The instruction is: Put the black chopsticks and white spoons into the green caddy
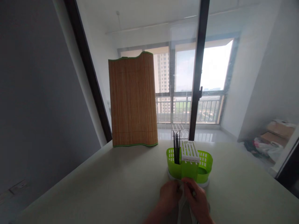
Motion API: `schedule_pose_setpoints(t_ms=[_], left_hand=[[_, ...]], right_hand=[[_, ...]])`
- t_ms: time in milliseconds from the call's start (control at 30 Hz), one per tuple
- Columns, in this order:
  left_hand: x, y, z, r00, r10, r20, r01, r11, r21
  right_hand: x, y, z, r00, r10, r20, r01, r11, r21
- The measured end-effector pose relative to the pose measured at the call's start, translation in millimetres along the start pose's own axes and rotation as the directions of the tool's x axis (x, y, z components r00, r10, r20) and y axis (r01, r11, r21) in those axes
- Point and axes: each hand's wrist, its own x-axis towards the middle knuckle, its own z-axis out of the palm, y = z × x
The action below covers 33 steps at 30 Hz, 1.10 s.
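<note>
My left hand (170, 195) and my right hand (196, 197) are close together, low in view, just in front of a green cutlery holder (174, 170). Both have curled fingers closed on pale, slim, strip-like pieces (181, 207) that run down towards the bottom edge. Their exact kind is blurred and partly covered by the fingers. Several black chopsticks (177, 149) stand in the holder's left compartment. Its middle carries a white slotted rack (190, 150), and under it is a white base (205, 184). Whether my fingertips touch the holder, I cannot tell.
The holder stands on a pale table (123, 177). A bamboo mat (133, 102) with green edging stands upright at the table's back left. Behind the table is a dark-framed glass door (198, 71). Boxes and bags (273, 140) lie on the floor at right.
</note>
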Motion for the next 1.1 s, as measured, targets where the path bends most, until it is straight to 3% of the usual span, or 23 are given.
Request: schedule_pose_setpoints(t_ms=[133, 200, 300, 400, 467, 533, 633, 800, 967, 1100], left_hand=[[-14, -15, -56.7, 0.979, -0.035, -0.203, 0.054, 0.995, 0.089], [-18, -16, -92.6, 0.935, -0.009, -0.355, 0.034, 0.997, 0.065], [-15, -7, -142.1, 0.789, 0.043, -0.613, -0.045, 0.999, 0.011], [1, 10, -173.1, 0.623, 0.094, -0.777, -0.130, 0.991, 0.016], [19, 20, -180.5, 0.589, 0.125, -0.799, -0.165, 0.986, 0.032], [41, 27, -178.2, 0.621, 0.152, -0.769, -0.178, 0.983, 0.051], [70, 30, -162.7, 0.711, 0.177, -0.680, -0.135, 0.984, 0.115], [99, 18, -129.1, 0.857, 0.140, -0.496, -0.056, 0.982, 0.180], [106, 7, -111.0, 0.903, 0.124, -0.411, -0.058, 0.984, 0.168], [99, 9, -113.4, 0.893, 0.143, -0.428, -0.076, 0.982, 0.170]], right_hand=[[1, -3, 0, 0.999, -0.034, 0.004, 0.034, 0.999, -0.037], [1, -4, 1, 0.999, -0.052, 0.004, 0.053, 0.998, -0.046], [-1, -4, 2, 0.997, -0.076, 0.015, 0.076, 0.996, -0.053], [-3, -2, 2, 0.995, -0.092, 0.035, 0.094, 0.994, -0.058], [-3, 1, 2, 0.992, -0.116, 0.042, 0.118, 0.991, -0.064], [-3, 6, 2, 0.988, -0.149, 0.036, 0.152, 0.986, -0.075], [-3, 13, 4, 0.979, -0.200, 0.027, 0.202, 0.975, -0.095], [0, 15, 4, 0.959, -0.280, 0.052, 0.283, 0.955, -0.089], [0, 12, 3, 0.958, -0.263, 0.113, 0.273, 0.958, -0.084], [0, 10, 3, 0.968, -0.239, 0.079, 0.246, 0.966, -0.083]])
